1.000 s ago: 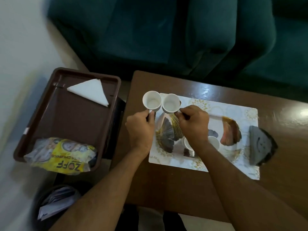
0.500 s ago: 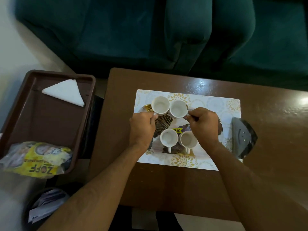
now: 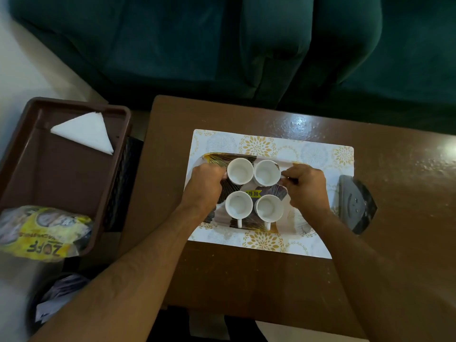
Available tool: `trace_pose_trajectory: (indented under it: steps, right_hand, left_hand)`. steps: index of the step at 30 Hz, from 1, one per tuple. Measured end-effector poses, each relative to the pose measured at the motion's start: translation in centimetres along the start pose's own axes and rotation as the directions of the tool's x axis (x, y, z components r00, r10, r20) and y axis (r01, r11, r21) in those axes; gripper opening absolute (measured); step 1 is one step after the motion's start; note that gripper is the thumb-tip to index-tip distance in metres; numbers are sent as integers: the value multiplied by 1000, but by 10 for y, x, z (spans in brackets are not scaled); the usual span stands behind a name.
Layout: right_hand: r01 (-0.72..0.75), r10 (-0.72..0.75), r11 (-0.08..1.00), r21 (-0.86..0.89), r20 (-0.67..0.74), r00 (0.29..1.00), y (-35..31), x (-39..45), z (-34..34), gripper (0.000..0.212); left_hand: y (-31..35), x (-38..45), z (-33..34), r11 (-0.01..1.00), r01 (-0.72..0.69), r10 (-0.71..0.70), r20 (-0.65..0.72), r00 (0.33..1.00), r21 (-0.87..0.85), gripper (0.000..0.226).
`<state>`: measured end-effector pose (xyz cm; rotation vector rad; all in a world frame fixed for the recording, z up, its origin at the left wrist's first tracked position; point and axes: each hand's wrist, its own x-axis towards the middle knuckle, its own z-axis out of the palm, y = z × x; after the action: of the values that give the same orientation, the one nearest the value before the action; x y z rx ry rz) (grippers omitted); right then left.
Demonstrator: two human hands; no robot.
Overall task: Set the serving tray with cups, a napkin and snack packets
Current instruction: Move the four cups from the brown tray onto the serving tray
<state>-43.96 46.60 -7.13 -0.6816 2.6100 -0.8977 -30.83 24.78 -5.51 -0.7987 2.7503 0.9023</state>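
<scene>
A patterned serving tray [image 3: 297,225] with a yellow price sticker lies on a floral placemat [image 3: 271,144]. Several white cups stand on it in a square. My left hand [image 3: 204,186] pinches the handle of the far left cup [image 3: 239,171]. My right hand [image 3: 308,188] pinches the handle of the far right cup [image 3: 267,172]. The two near cups [image 3: 238,205] [image 3: 269,208] stand free, handles toward me. A folded white napkin [image 3: 86,132] and a yellow snack packet [image 3: 42,233] lie in a brown tray [image 3: 56,174] to the left.
The placemat sits on a brown table [image 3: 246,272]. A dark grey object [image 3: 355,203] lies at the placemat's right edge. A green sofa [image 3: 222,45] stands behind the table. A bin with paper [image 3: 56,297] is on the floor at lower left.
Both hands brought the two held cups from the tray's far left to just behind the two near cups. My view has shifted left and closer.
</scene>
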Motion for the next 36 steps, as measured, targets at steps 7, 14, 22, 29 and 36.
trace_pose_trajectory:
  steps: [7, 14, 22, 29, 36]
  right_hand:
    - [-76, 76, 997, 5, 11, 997, 3, 11, -3, 29]
    - [-34, 35, 999, -28, 16, 999, 0, 19, -7, 32]
    - [18, -18, 999, -44, 14, 1000, -11, 31, -3, 40]
    - [-175, 174, 984, 8, -157, 972, -32, 6, -1, 45]
    - [-167, 166, 975, -146, -17, 986, -47, -5, 14, 70]
  left_hand:
    - [14, 3, -8, 995, -93, 95, -65, 993, 40, 51]
    - [31, 4, -12, 997, -38, 30, -107, 994, -68, 76]
    - [30, 24, 0, 999, -26, 21, -106, 994, -46, 45]
    - [42, 4, 8, 972, 156, -205, -301, 931, -177, 27]
    - [59, -4, 17, 980, 191, -196, -113, 974, -60, 67]
